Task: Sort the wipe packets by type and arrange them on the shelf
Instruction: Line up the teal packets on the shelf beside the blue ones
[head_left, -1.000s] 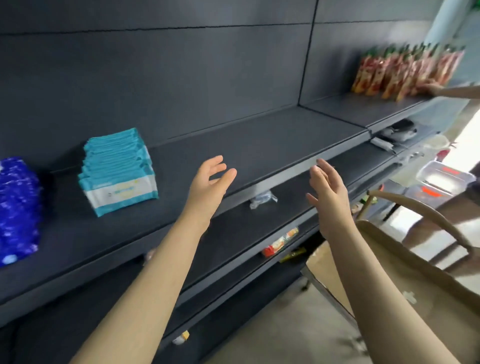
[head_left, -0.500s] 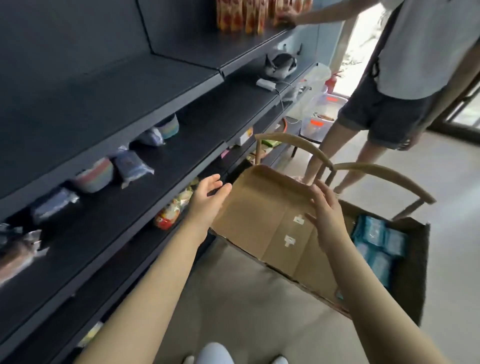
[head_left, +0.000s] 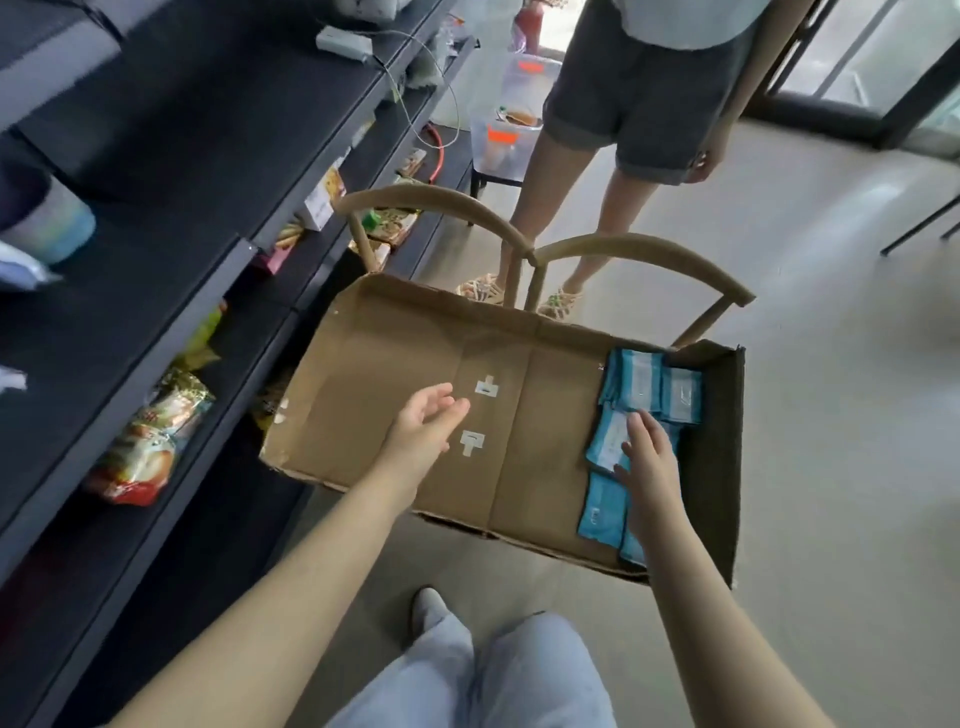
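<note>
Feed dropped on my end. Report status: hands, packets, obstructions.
Left hand open above bare cardboard box floor. Right hand open over teal wipe packets at box's right end; contact unclear. Nothing between hands and packets.

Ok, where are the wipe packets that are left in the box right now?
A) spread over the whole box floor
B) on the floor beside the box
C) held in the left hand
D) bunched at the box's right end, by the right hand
D: the teal wipe packets are bunched at the right end of the cardboard box, under the right hand; the left hand is open and holds nothing.
</note>
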